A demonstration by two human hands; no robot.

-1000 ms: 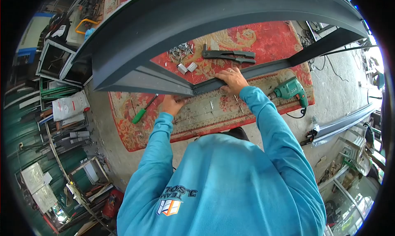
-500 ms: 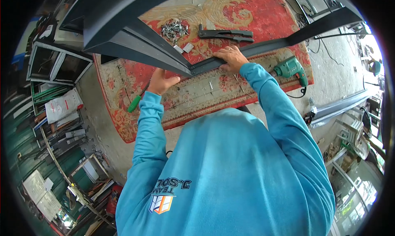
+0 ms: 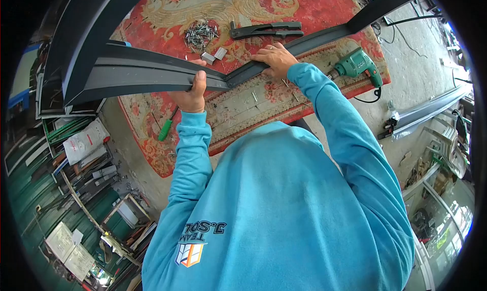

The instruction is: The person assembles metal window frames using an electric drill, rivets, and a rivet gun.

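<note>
A dark grey metal frame with channelled profiles spans the upper view, and one of its corners lies just in front of me. My left hand is closed around the left profile near that corner, thumb on the near face and fingertips showing behind. On the other side of the corner, my right hand wraps over the profile. Beyond the frame lie a black hand riveter, a heap of rivets and two small metal blocks. Close to my left wrist is a green-handled screwdriver.
A red patterned carpet covers the work surface. On its right side lies a green power drill with its cord. Loose rivets are scattered near me. Scrap profiles stand at left; wrapped profiles lie at right.
The frame has tilted, its left part swinging down and left and its corner shifting left. My left hand has turned and now grips the left profile, thumb up. My right hand moved slightly left.
</note>
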